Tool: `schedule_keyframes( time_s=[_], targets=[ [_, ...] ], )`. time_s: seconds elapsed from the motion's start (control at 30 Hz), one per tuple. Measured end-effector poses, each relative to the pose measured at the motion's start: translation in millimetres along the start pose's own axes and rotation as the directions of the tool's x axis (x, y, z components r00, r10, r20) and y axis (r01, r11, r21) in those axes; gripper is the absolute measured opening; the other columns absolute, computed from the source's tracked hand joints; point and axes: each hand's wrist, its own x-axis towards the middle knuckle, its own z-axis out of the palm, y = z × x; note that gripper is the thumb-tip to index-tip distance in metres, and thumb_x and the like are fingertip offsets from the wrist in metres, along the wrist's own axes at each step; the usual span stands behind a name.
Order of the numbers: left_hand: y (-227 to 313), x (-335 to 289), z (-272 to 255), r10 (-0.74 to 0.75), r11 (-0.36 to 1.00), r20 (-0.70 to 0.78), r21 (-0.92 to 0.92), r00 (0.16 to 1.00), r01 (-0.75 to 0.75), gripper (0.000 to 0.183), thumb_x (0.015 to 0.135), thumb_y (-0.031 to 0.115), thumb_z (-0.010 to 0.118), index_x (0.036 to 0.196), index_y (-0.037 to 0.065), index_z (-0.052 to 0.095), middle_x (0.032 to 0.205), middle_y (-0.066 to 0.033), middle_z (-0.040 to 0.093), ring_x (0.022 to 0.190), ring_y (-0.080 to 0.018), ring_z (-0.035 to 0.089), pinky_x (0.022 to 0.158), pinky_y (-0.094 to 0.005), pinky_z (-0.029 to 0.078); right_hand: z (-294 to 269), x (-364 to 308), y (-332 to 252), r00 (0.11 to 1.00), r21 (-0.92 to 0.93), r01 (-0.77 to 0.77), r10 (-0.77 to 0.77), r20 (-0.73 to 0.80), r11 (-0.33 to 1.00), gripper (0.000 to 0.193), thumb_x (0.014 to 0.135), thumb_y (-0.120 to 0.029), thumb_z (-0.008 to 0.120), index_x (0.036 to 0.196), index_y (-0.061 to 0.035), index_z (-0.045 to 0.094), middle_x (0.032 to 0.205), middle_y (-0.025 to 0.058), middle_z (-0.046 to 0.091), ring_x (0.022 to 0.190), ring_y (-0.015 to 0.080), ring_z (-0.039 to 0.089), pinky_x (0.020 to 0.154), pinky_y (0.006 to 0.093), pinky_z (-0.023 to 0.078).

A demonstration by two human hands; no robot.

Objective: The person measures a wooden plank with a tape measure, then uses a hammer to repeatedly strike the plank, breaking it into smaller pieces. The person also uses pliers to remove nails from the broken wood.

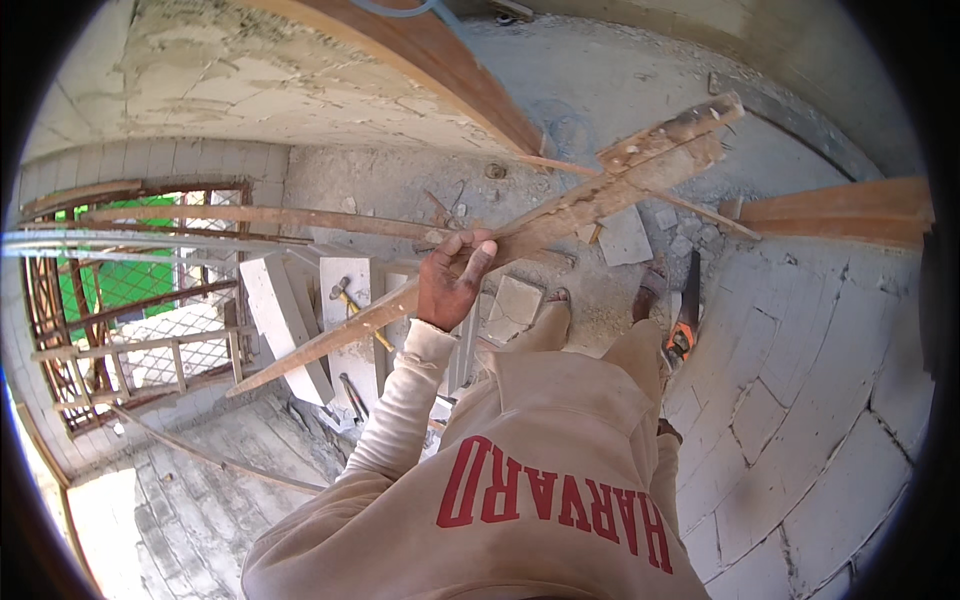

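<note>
My left hand (455, 280) is closed around the middle of a long, rough wooden plank (570, 212), its thumb pressed on the upper edge. One end of the plank tapers toward the lower left. The wider end, with a shorter piece of wood along it, points to the upper right. Low beside my hip, my right hand (669, 431) shows only in part; its fingers are hidden. Above it, a handsaw (685, 320) with an orange and black handle stands against the block wall, apart from that hand.
Pale blocks (350, 330) stand at the left, with a yellow-handled hammer (355, 308) on them. A barred window (150, 290) lies beyond. Wooden door frame pieces (835, 212) stick out at the right. Rubble and a broken slab (622, 238) lie on the dusty floor.
</note>
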Motion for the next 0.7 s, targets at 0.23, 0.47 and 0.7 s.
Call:
schedule_keyframes(
  time_s=[0.23, 0.47, 0.7],
  targets=[
    [-82.6, -23.8, -69.9, 0.134, 0.732, 0.213, 0.638, 0.968, -0.241, 0.090, 0.076, 0.059, 0.084, 0.142, 0.006, 0.054, 0.133, -0.0201, 0.057, 0.125, -0.0419, 0.056, 0.109, -0.0531, 0.042, 28.9, -95.4, -23.8, 0.998, 0.345, 0.070, -0.068, -0.018, 0.936, 0.030, 0.086, -0.041, 0.076, 0.082, -0.0122, 0.072, 0.079, 0.0053, 0.071, 0.068, 0.0227, 0.065, 0.061, 0.0418, 0.051],
    [-126.0, -16.7, -60.0, 0.301, 0.722, 0.144, 0.612, 0.943, -0.324, 0.075, 0.077, 0.058, 0.081, 0.128, 0.005, 0.064, 0.111, -0.0147, 0.068, 0.108, -0.0349, 0.067, 0.090, -0.0476, 0.054, 75.2, -201.1, -142.7, 0.939, 0.335, 0.342, -0.311, -0.144, 0.878, 0.029, 0.087, -0.045, 0.076, 0.090, -0.0171, 0.070, 0.084, 0.0030, 0.070, 0.070, 0.0218, 0.062, 0.057, 0.0431, 0.047],
    [-103.4, 6.5, -95.2, 0.178, 0.788, 0.377, 0.499, 0.909, -0.361, 0.069, 0.082, 0.066, 0.074, 0.112, 0.004, 0.072, 0.094, -0.0213, 0.073, 0.091, -0.0400, 0.072, 0.081, -0.0484, 0.057, 54.3, -199.2, -255.7, 0.824, 0.331, 0.530, -0.566, 0.017, 0.781, 0.035, 0.089, -0.050, 0.074, 0.104, -0.0194, 0.066, 0.092, 0.0033, 0.067, 0.068, 0.0239, 0.059, 0.056, 0.0451, 0.043]
  ],
)
